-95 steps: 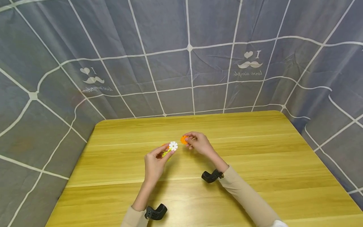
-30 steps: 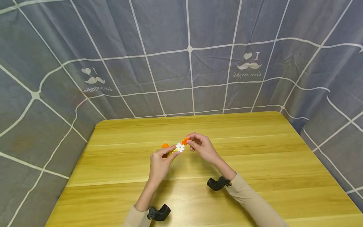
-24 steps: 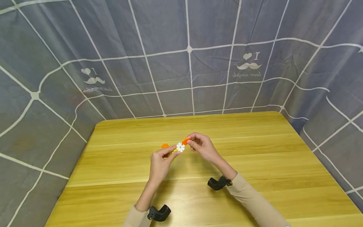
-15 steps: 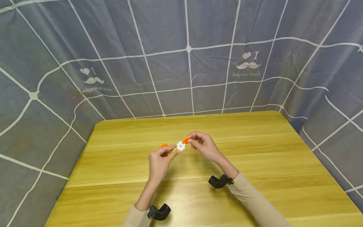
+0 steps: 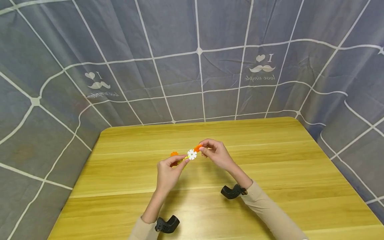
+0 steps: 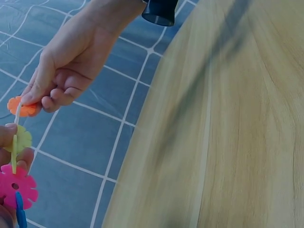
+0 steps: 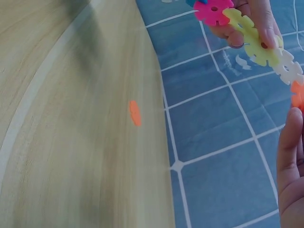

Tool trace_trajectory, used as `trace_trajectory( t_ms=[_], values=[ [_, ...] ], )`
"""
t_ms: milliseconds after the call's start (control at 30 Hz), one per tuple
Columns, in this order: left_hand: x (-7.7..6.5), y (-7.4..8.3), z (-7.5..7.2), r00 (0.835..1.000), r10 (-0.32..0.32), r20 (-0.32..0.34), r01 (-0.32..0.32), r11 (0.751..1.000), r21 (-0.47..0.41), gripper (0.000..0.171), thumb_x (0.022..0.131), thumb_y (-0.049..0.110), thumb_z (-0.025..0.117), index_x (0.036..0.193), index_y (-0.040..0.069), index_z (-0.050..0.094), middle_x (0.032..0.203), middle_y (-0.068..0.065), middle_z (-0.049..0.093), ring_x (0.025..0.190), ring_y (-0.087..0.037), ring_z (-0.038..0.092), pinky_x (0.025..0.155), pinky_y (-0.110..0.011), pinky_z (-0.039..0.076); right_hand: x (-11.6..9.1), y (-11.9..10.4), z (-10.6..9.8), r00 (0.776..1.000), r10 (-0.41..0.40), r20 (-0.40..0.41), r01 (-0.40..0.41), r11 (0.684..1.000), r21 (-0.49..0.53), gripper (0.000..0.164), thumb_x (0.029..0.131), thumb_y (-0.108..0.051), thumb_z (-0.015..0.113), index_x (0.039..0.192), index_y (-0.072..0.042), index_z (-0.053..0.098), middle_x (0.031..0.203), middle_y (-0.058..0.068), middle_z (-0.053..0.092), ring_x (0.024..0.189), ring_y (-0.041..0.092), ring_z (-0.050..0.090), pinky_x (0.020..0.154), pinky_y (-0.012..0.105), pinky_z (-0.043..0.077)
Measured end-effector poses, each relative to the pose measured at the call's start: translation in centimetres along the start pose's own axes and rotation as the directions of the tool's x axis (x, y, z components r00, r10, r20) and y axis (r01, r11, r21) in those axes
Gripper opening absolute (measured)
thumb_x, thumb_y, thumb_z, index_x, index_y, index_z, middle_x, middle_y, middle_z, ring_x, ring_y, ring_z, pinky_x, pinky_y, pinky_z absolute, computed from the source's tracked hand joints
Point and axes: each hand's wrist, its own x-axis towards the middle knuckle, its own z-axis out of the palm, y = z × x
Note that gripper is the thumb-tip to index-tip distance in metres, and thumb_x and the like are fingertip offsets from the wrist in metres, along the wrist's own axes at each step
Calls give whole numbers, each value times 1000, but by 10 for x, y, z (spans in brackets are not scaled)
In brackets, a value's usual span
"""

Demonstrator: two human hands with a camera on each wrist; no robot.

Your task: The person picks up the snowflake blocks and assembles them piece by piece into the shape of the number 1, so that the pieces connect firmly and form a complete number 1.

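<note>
A chain of notched plastic snowflake discs hangs between the two hands, above the table. My left hand [image 5: 168,171] pinches its yellow part [image 7: 256,50] between thumb and fingers. Next to that is a white disc [image 5: 192,154], seen face-on in the head view. At the far end of the chain, a pink disc [image 6: 16,186] and a blue disc [image 6: 20,211] show in the left wrist view, hidden by the left hand in the head view. Thumb and fingers of my right hand [image 5: 217,155] pinch an orange disc [image 5: 198,147], its edge against the white disc's rim.
Another orange disc [image 7: 135,113] lies on the wooden table [image 5: 255,160], behind the left hand in the head view. A grey curtain [image 5: 180,76] with white lines hangs along the table's back and sides. Each wrist carries a black camera [image 5: 231,192].
The right hand's orange disc was apart from the white disc about three seconds ago; now they meet. Both hands have shifted slightly right, and the loose orange disc shows more beside the left fingers.
</note>
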Motion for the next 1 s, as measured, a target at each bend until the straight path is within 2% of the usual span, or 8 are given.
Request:
trace_trajectory(
  t_ms=[133,233,367,467,600,733,867,1000],
  values=[
    [0,-1,2,999,29,-16,-29,1000,2,8,81,10,77,88,6,78,86,-8,76,69,-11,64,65,-20,51,0,0,0,1000,-13,0,13,1000,14,12,94,-1,58,100,8,62,88,18,64,68,11,60,62,26,55],
    [0,-2,3,998,54,-21,-54,999,7,8,81,9,77,88,5,77,85,-9,76,69,-14,66,65,-21,52,0,-1,-1,1000,-4,7,4,1000,17,11,93,1,58,99,9,62,91,23,64,70,17,63,64,24,56],
    [0,-2,4,996,87,-16,-87,996,11,9,80,9,77,87,3,77,84,-10,75,68,-17,67,64,-22,53,-1,-2,-3,1000,13,18,-14,1000,9,11,93,1,57,99,9,62,92,24,64,72,25,64,66,33,58],
    [1,-2,5,994,109,-15,-109,994,7,9,81,10,77,87,3,77,83,-10,75,67,-18,67,63,-23,53,-1,-2,-4,1000,17,21,-17,1000,3,10,93,1,57,99,9,62,92,23,64,70,19,65,67,38,58],
    [1,-4,5,991,131,-16,-132,991,-5,9,81,10,77,87,3,77,82,-10,75,66,-20,67,63,-26,54,-2,-4,-5,1000,18,20,-18,1000,-13,9,93,1,58,98,8,62,90,22,64,67,10,63,65,29,57],
    [1,-4,7,991,135,-20,-136,991,-14,9,80,9,77,87,3,77,82,-11,75,66,-21,67,63,-27,55,-2,-4,-5,1000,2,21,-2,1000,-31,8,93,1,58,96,7,63,88,21,64,66,18,63,62,23,55],
    [1,-4,7,991,134,-25,-135,991,-16,8,80,8,76,87,3,77,82,-11,75,67,-21,67,63,-26,55,-2,-2,-5,1000,-14,21,14,999,-33,8,93,3,58,96,8,62,88,23,64,66,25,64,61,21,55],
    [2,-5,8,989,146,-30,-147,989,-19,8,80,9,76,86,3,77,82,-10,75,67,-20,67,61,-26,55,-3,-1,-6,1000,-4,20,5,999,-35,8,93,2,58,96,8,62,88,26,64,65,19,63,60,20,54]
  ],
)
